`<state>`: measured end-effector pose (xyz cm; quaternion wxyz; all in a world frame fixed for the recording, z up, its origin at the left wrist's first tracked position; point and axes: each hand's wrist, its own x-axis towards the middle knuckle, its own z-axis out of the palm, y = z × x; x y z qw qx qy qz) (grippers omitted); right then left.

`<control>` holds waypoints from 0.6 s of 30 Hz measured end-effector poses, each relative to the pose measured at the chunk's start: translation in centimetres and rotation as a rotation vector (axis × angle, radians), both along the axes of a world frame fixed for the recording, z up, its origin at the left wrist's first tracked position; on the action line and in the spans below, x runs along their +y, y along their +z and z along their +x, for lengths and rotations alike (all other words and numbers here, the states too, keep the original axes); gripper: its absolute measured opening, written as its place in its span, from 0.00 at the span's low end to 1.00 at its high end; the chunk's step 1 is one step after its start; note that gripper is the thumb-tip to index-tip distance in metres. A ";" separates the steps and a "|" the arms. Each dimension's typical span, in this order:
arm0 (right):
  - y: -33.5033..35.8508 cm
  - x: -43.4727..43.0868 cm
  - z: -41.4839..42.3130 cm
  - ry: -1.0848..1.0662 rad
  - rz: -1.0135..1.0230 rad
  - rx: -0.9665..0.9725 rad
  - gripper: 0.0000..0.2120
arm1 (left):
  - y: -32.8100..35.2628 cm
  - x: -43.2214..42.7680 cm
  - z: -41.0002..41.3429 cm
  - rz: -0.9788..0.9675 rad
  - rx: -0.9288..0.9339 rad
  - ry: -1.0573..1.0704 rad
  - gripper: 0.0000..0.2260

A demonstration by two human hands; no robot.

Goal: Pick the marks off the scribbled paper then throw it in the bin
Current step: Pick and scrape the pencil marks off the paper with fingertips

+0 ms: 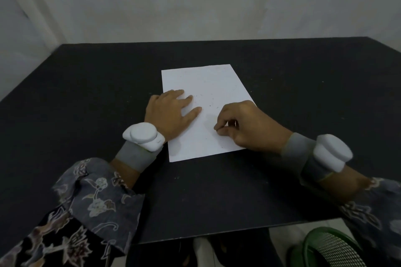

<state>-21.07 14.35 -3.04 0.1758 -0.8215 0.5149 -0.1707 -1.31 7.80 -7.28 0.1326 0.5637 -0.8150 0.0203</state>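
Note:
A white sheet of paper (pixel 206 84) lies flat in the middle of the black table (pixel 86 84), with several tiny dark specks scattered over it. My left hand (pixel 169 112) rests flat on the sheet's left side, fingers spread and straight. My right hand (pixel 245 128) sits on the sheet's right lower part, its thumb and forefinger pinched together at the paper's surface on a tiny dark speck (pixel 217 129). A green mesh bin (pixel 332 247) stands on the floor at the lower right, under the table's near edge.
The table's near edge runs across the bottom of the view. A pale wall stands behind the table. Both wrists carry grey bands with white round devices. Patterned sleeves cover my forearms.

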 end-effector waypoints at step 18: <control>0.4 1.5 -0.8 0.005 -0.070 -0.068 0.04 | -0.3 -0.3 -0.2 -0.038 -0.042 -0.010 0.33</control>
